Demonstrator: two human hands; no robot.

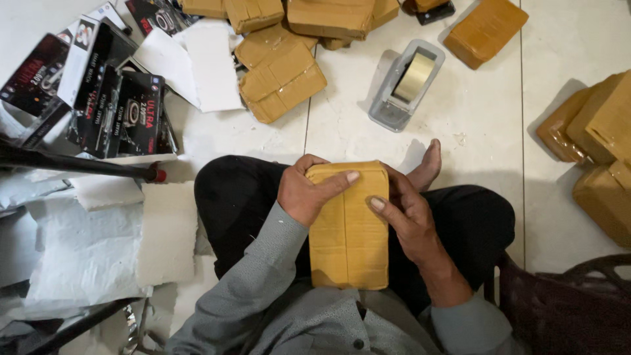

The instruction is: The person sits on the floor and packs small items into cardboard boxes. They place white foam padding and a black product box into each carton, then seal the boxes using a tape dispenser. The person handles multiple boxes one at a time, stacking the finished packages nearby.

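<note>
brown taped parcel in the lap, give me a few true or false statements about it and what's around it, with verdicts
1. Both hands hold the brown taped parcel. True: the left hand and the right hand each have a grip on a side of it.
2. The tape dispenser sits on the parcel. False: it stands on the tiled floor, apart from the hands.
3. More brown parcels lie on the floor beyond the knees. True.
4. The black printed boxes are stacked to the person's right. False: they lie to the left.
5. White foam sheets lie to the left of the legs. True.
</note>
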